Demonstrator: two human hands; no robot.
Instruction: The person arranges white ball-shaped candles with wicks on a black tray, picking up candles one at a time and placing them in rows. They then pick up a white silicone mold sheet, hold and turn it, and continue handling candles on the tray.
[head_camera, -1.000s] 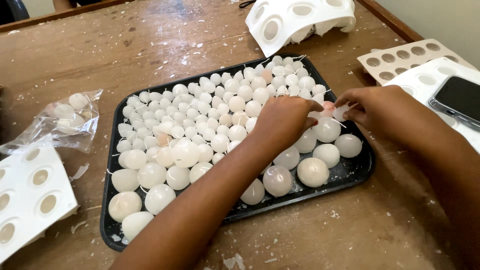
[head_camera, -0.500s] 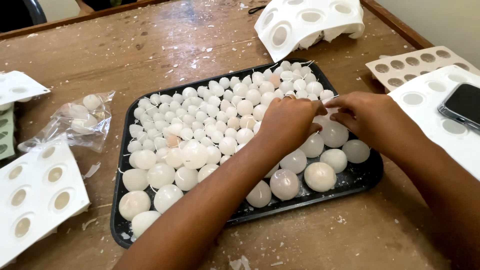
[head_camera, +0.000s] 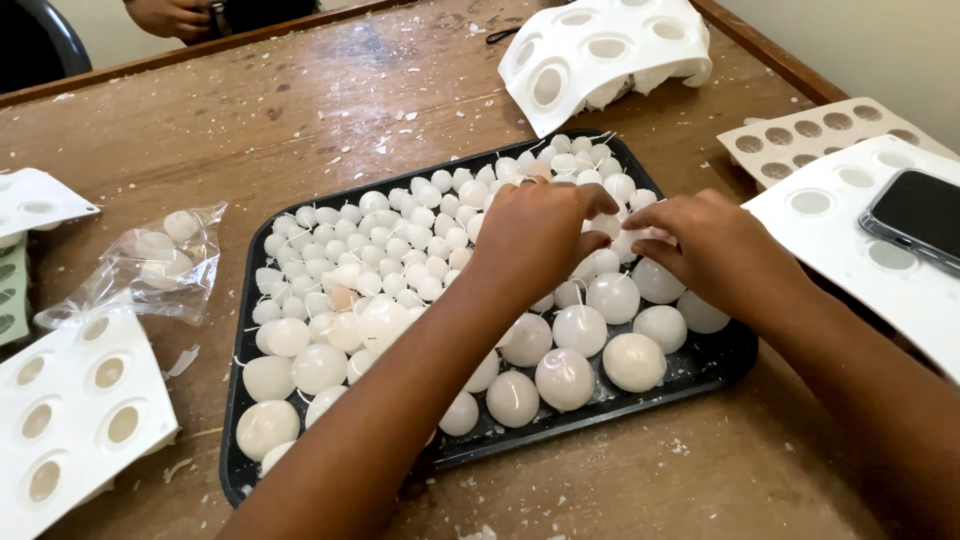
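Over the far right part of the shallow black rectangular tray, both my hands met above the white wax spheres. My left hand lay knuckles up, fingers curled down among the small balls, and my right hand reached in from the right with its fingertips pointing toward the left one. Between the two sets of fingertips I pinched one small white wax ball, though my fingers hid most of it, so I could not tell which hand carried the real grip.

The spheres looked smooth, pale and slightly glossy, many with a thin white wick poking out. The small ones crowded the far half of the tray, packed side by side. The large ones sat along the near edge and the right end, touching one another.

Beside the tray on the worn brown wooden table lay a clear plastic bag with a few more balls inside. White moulds with round cavities rested at the near left, at the far side and on the right, where a dark phone lay on top.
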